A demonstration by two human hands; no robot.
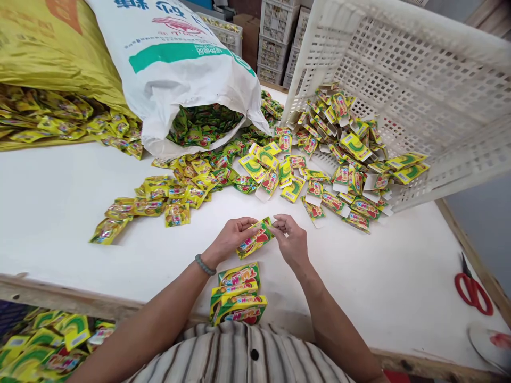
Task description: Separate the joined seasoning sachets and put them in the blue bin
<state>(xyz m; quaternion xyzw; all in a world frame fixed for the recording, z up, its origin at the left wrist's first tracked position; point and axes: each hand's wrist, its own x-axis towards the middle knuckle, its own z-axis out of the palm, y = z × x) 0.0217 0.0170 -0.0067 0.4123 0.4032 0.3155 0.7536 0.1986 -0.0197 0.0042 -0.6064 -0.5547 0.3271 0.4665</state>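
My left hand (231,236) and my right hand (290,239) both pinch one small yellow-green printed box (255,240) just above the white table (59,213), the left at its near end, the right at its far end. A short stack of like boxes (238,293) lies at the table's front edge between my forearms. Yellow sachets (159,199) are strewn in a trail left of centre. Flat unfolded boxes (339,175) spill from a tipped white plastic crate (419,85) at the right.
A white woven sack (179,58) lies open at the back, sachets pouring out; a yellow sack (48,48) lies left of it. Red scissors (473,290) rest near the right edge. More boxes (48,346) fill a space below the table's front left. Crates (279,32) stand stacked behind.
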